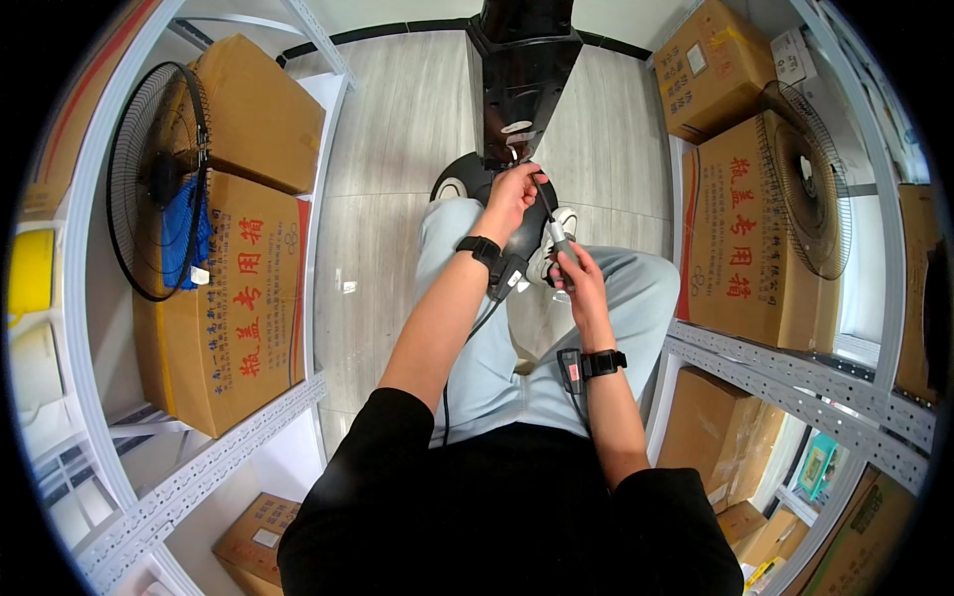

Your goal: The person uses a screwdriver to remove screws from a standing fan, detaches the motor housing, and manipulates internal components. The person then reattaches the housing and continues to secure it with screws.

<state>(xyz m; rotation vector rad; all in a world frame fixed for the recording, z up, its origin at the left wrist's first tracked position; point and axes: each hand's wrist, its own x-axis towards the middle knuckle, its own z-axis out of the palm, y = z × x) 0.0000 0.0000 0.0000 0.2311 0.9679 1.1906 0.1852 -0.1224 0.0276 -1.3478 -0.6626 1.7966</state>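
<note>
**Screwdriver (562, 240) in the right hand (588, 283), its shaft slanting toward a black column (527, 94)**

The right hand's grip is wrapped around the grey handle of the screwdriver, which lies just above the person's knees, its shaft running up and left to the near end of the column. There the left hand (511, 197) has its fingers curled close beside the shaft's far end; whether that grip pinches the shaft or a small part, I cannot tell. Each wrist carries a black strap (480, 250) with a small device beside it. Beneath the hands, a round black base (467, 171) shows between the shoes (566, 219), on a pale wood-patterned floor (388, 129). Farther out, grey metal shelving (238, 434) on both sides bears cardboard boxes (253, 308). A round wire fan guard (164, 179) stands before the left boxes, another before the right.
</note>
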